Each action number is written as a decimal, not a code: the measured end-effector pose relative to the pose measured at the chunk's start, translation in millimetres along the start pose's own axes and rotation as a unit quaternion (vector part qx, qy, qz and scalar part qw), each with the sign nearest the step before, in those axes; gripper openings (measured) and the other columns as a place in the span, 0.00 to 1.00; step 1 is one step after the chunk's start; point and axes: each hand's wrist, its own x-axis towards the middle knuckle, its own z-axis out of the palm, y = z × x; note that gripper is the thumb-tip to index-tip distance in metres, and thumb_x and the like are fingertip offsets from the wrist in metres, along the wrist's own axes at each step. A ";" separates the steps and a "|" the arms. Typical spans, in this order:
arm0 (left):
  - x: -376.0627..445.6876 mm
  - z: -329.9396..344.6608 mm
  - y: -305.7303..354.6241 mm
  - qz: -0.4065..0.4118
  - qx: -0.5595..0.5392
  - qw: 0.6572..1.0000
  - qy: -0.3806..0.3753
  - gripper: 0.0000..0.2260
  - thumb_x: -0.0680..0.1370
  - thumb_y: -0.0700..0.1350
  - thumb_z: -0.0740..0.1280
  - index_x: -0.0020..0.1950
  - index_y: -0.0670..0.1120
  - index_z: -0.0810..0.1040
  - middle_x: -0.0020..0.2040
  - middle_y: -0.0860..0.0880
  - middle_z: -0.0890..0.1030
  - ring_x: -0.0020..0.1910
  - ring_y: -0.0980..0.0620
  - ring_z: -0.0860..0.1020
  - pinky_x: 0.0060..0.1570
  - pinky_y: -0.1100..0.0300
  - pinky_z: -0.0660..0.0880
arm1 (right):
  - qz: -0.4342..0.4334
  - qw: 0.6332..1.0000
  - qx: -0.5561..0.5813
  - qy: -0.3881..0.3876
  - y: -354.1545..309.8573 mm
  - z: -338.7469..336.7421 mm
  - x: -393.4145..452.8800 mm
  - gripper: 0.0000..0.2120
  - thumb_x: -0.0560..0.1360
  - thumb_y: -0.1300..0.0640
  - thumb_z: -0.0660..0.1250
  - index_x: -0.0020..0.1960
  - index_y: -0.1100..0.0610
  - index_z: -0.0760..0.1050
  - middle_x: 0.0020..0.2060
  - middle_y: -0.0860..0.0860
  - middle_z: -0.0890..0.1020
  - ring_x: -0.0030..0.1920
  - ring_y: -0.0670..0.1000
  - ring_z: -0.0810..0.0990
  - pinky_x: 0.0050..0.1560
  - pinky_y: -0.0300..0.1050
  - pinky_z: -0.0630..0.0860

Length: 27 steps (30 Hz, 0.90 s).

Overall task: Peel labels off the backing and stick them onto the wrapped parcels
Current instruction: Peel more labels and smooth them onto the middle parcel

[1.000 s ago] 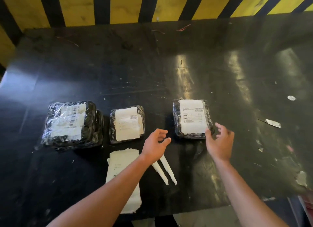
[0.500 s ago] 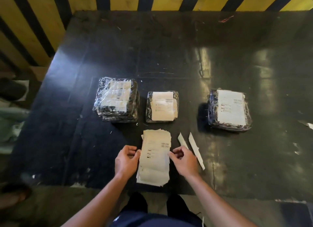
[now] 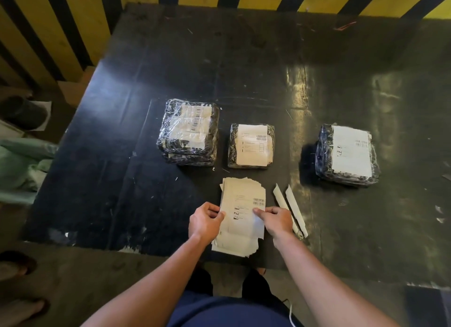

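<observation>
1. Now both hands meet at the stack of label sheets point(image 3: 240, 217) lying at the near edge of the black table point(image 3: 122, 192). The left hand point(image 3: 206, 223) pinches the stack's left edge with thumb on top and fingers curled beside it; the right hand point(image 3: 275, 220) grips the right edge the same way, thumb pressing the top sheet just under its barcode.
2. Just right of the right hand, partly under its knuckles, lie two white backing strips point(image 3: 291, 208), side by side and slanted.
3. Beyond the hands, three wrapped parcels sit in a row. The middle parcel point(image 3: 251, 146) lies straight ahead of the stack, the left parcel point(image 3: 189, 131) just beside it, and the right parcel point(image 3: 346, 154) well apart, past the right hand. Each already shows a white label on top.
4. Judged from this, the step in hand is separating one label from the stack.
5. Risks: the sheets are fanned and ragged, so a thumb could lift two at once; a fast peel could curl or tear the label, or let it stick to itself or to a finger.
6. No bin or tray shows; the clear film is the only wrapping, and the dark contents inside cannot be made out.
</observation>
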 end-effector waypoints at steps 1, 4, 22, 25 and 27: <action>0.7 0.0 -0.3 -0.002 0.001 1.000 0.000 0.08 0.79 0.50 0.75 0.56 0.52 0.80 0.50 0.54 0.84 0.46 0.58 0.81 0.48 0.57 0.83 | 0.008 1.000 0.011 -0.006 -0.3 -2.4 -0.7 0.07 0.73 0.58 0.80 0.45 0.60 0.84 0.47 0.51 0.86 0.46 0.49 0.83 0.40 0.40 0.75; 1.2 -0.6 0.1 0.001 0.006 1.000 0.003 0.08 0.79 0.51 0.75 0.56 0.52 0.80 0.50 0.54 0.84 0.45 0.58 0.81 0.45 0.59 0.81 | 0.025 0.999 0.031 -0.019 -0.1 -10.6 -1.8 0.04 0.76 0.61 0.77 0.49 0.60 0.84 0.48 0.50 0.85 0.45 0.46 0.82 0.39 0.39 0.75; -17.5 -12.5 7.8 0.100 0.041 0.994 -0.004 0.09 0.80 0.52 0.74 0.58 0.53 0.79 0.50 0.55 0.82 0.45 0.56 0.82 0.42 0.61 0.79 | -0.012 0.998 0.050 -0.045 -0.9 -18.4 -16.1 0.03 0.79 0.58 0.74 0.48 0.57 0.85 0.53 0.51 0.86 0.53 0.52 0.83 0.52 0.47 0.81; -15.1 -4.4 12.7 0.074 0.064 0.995 0.013 0.10 0.79 0.52 0.75 0.57 0.53 0.77 0.47 0.54 0.82 0.43 0.55 0.81 0.39 0.62 0.76 | -0.018 0.999 0.039 -0.013 1.2 -9.7 -13.9 0.02 0.78 0.57 0.75 0.46 0.53 0.85 0.52 0.50 0.86 0.55 0.54 0.83 0.63 0.54 0.81; -12.5 -1.0 14.1 0.052 0.074 0.996 0.026 0.11 0.78 0.51 0.76 0.55 0.53 0.77 0.46 0.55 0.82 0.43 0.55 0.81 0.39 0.60 0.76 | -0.021 0.999 0.035 -0.003 2.1 -11.0 -12.9 0.03 0.78 0.57 0.75 0.46 0.54 0.84 0.52 0.50 0.86 0.55 0.53 0.83 0.61 0.51 0.80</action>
